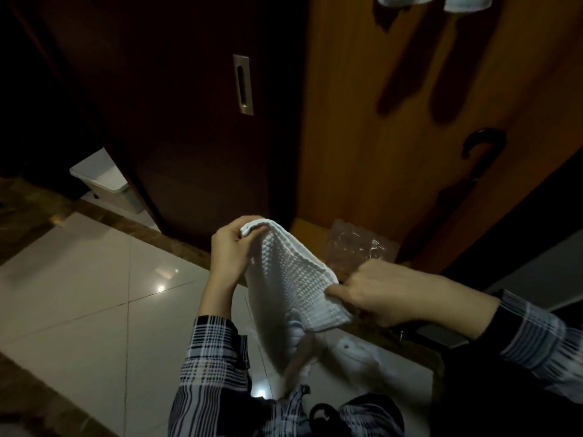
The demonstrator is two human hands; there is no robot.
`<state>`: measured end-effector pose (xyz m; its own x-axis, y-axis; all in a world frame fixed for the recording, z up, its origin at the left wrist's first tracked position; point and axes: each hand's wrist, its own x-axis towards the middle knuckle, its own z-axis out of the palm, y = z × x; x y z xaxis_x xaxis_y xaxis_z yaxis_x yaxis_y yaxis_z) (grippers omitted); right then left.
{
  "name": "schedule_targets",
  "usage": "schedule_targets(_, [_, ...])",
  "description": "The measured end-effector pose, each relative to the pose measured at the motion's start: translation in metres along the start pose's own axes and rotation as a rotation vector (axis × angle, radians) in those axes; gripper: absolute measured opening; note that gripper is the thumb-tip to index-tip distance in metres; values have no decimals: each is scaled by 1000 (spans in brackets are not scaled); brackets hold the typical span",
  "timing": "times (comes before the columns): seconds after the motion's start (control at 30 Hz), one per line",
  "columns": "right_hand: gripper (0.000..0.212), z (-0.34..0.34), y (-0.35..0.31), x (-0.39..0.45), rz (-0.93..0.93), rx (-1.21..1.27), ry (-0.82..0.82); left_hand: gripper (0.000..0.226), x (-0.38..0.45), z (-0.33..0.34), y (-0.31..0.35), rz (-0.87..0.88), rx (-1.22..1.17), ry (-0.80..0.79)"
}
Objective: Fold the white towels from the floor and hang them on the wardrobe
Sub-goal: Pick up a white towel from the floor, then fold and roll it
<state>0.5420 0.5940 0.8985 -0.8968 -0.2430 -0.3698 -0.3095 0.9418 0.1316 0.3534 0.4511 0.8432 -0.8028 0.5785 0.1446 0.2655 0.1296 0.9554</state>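
two hands hold one white towel (293, 279) in the air, in front of the wardrobe (394, 137) and above the floor (79, 294). its upper corner is pinched by the left hand (232, 247) between thumb and fingers, and the lower right edge is gripped by the right hand (375, 294), thumb on top. the cloth is stretched between them and seems to be doubled already, with a loose part hanging down toward the body.

for this step to be done well, the edges should be brought level before the next fold is made, and the cloth kept tight so that the waffle weave does not bunch. the hanging part should be lifted, so that it is not dragged on the floor. a narrow fold will probably sit better on the door.

two white pieces (435, 0) are seen at the top of the light wooden door, probably towels hung already. some more white fabric (353, 351) lies low on the floor, near the legs.

the floor is made of glossy pale tiles with a brown border, and lamp reflections are seen on it. a dark door with a metal handle (243, 85) stands at the left, with a white bin (107, 184) beside it. the room is dim.
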Motion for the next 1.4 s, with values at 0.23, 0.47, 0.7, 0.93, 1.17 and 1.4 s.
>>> schedule_targets(0.23, [10,12,-15,20,-288,-308,299,29,2,-1,10,65,4,-45])
schedule_targets(0.47, [11,-14,-8,41,-433,-436,398,27,3,-10,22,168,-17,-139])
schedule_targets(0.7, [15,-7,14,50,-364,-308,436,23,6,-18,19,127,-86,-81])
schedule_targets(0.93, [27,-2,35,41,-96,-62,717,17,8,-10,25,122,-150,-117])
schedule_targets(1.17, [27,-12,34,34,266,300,1001,16,7,6,39,133,-234,-154])
schedule_targets(1.4, [28,-15,34,33,367,578,1043,24,5,15,39,132,-243,-202])
